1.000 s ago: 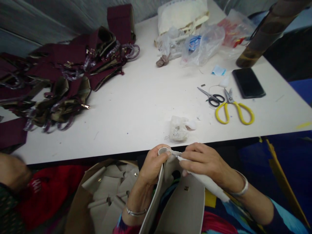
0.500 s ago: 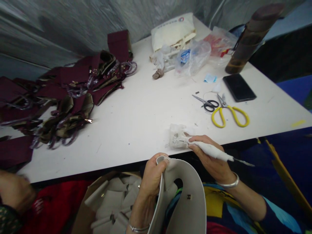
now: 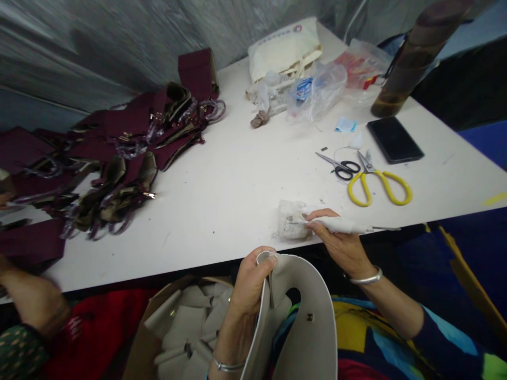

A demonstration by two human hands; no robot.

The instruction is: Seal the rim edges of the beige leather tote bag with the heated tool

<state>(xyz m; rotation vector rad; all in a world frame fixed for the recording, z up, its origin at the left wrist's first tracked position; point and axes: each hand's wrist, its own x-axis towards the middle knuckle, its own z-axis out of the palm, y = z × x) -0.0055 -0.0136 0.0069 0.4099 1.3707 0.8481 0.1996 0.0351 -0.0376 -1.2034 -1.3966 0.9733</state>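
Note:
My left hand (image 3: 252, 282) is closed on the upper edge of a light grey leather bag piece (image 3: 317, 338), which curves open over my lap with a small metal fitting on its inner face. My right hand (image 3: 344, 243) grips a slim tool (image 3: 343, 225) with a white-wrapped handle and a thin metal rod out of its rear end. Its front tip is over a small white, crusted pot (image 3: 291, 221) at the table's near edge; whether it touches is too small to tell.
Yellow-handled scissors (image 3: 398, 189), black-handled scissors (image 3: 345, 170) and a phone (image 3: 395, 140) lie right. Maroon bags (image 3: 130, 126) fill the left. A box of grey pieces (image 3: 186, 322) sits below the table. A co-worker's arm (image 3: 35, 301) is at far left. A bottle (image 3: 415, 58) stands behind.
The tool in my right hand has swung nearer level, its tip still at the pot. My left hand keeps its hold. The co-worker's arm has shifted, and the view moved slightly.

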